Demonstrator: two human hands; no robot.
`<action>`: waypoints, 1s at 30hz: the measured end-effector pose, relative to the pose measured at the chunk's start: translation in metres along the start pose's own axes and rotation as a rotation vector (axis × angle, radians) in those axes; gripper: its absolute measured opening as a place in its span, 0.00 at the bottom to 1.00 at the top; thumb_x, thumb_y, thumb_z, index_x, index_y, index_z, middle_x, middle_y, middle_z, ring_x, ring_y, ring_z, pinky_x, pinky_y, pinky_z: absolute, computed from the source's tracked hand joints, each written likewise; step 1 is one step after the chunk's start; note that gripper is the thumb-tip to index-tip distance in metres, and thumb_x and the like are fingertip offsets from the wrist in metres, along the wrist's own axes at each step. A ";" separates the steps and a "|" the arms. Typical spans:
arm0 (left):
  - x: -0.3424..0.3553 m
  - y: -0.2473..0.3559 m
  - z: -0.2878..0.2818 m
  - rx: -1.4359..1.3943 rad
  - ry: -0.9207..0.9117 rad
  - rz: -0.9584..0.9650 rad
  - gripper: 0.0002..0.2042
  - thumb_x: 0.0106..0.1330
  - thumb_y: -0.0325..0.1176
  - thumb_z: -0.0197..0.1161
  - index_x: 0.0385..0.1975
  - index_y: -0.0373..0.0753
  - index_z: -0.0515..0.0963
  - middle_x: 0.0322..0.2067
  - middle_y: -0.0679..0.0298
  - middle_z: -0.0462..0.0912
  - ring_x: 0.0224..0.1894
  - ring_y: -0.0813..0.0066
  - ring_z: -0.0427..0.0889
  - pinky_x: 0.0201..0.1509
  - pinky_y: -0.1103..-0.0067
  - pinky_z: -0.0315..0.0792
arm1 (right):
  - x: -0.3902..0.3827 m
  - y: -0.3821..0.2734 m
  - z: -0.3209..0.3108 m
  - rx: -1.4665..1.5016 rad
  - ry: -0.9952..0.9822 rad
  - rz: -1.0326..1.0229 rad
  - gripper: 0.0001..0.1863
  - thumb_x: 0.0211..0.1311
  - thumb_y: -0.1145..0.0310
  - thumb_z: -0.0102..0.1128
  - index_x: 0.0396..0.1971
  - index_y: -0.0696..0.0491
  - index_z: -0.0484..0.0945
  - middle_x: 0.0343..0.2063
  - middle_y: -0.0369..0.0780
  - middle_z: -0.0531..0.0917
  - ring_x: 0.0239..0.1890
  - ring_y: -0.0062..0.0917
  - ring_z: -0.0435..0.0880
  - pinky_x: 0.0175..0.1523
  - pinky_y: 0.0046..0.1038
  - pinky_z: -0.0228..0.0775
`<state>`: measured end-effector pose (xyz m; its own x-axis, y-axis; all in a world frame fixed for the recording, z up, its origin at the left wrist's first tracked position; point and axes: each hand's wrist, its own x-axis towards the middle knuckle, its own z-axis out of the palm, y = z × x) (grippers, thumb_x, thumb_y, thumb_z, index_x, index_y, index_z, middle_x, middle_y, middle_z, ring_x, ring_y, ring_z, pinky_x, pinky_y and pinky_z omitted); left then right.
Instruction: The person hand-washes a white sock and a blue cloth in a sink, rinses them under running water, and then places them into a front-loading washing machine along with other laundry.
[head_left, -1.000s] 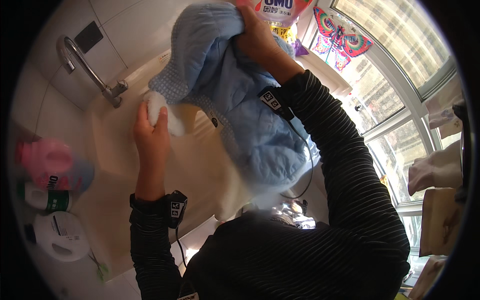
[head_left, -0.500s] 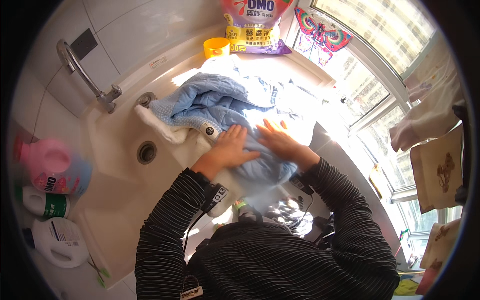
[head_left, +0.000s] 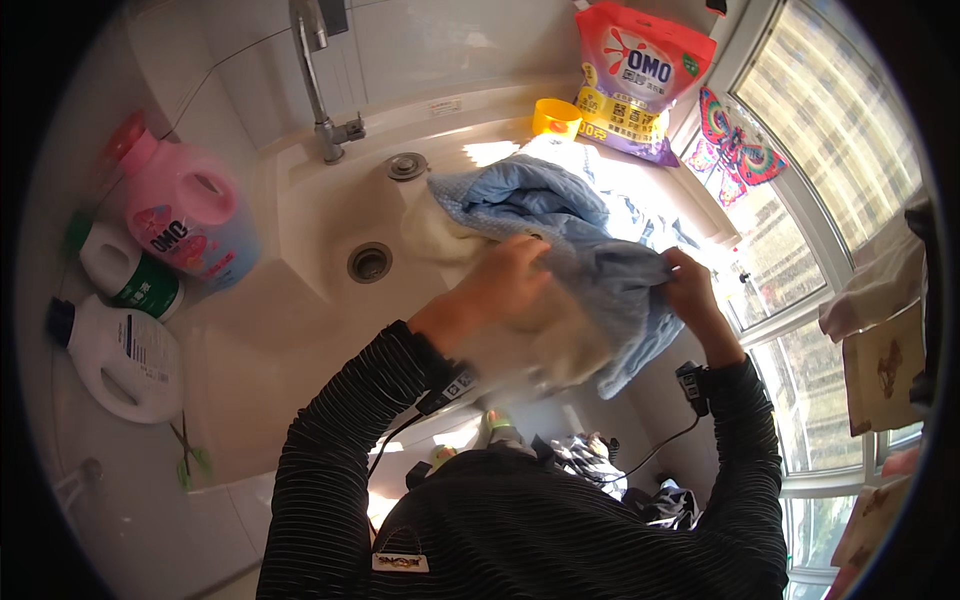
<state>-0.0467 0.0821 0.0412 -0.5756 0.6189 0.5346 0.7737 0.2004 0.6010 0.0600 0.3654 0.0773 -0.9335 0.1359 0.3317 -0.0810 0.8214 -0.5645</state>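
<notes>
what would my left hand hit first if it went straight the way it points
Your left hand would likely meet the blue garment first; the hand is blurred and may already touch it, depth is unclear.

Pale tiled wall is rising behind the far edge of the sink, with thin dark joint lines running across it. A dark plate is sitting on that wall near the far left corner. White-framed windows are lining the right edge. Sunlight is falling in bright patches along the far edge; beyond the near edge, floor is showing, partly sunlit.
</notes>
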 end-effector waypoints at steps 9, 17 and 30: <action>-0.056 -0.023 -0.090 -0.102 0.243 -0.553 0.22 0.59 0.33 0.57 0.52 0.31 0.63 0.48 0.48 0.71 0.46 0.64 0.76 0.43 0.76 0.72 | 0.186 0.026 -0.038 -0.255 -0.138 -0.069 0.10 0.52 0.66 0.54 0.30 0.57 0.73 0.26 0.44 0.79 0.30 0.32 0.79 0.34 0.31 0.69; -0.086 -0.036 -0.133 -1.004 0.561 -0.805 0.31 0.65 0.49 0.48 0.61 0.35 0.51 0.57 0.49 0.58 0.54 0.62 0.68 0.51 0.70 0.66 | 0.272 -0.104 0.078 -0.703 -0.273 -0.807 0.09 0.45 0.72 0.53 0.26 0.59 0.77 0.26 0.48 0.79 0.30 0.44 0.78 0.37 0.38 0.70; -0.069 -0.052 -0.165 -1.224 0.952 -0.700 0.35 0.66 0.55 0.37 0.63 0.35 0.40 0.64 0.54 0.44 0.67 0.64 0.44 0.67 0.65 0.42 | 0.362 -0.225 0.358 0.125 -0.300 -0.210 0.20 0.55 0.59 0.50 0.30 0.65 0.76 0.33 0.57 0.78 0.39 0.49 0.77 0.45 0.38 0.69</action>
<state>-0.0914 -0.0964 0.0712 -0.9878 -0.0588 -0.1443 -0.0574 -0.7236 0.6879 -0.3847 0.0314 0.0534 -0.9513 -0.2114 0.2243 -0.3058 0.7380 -0.6015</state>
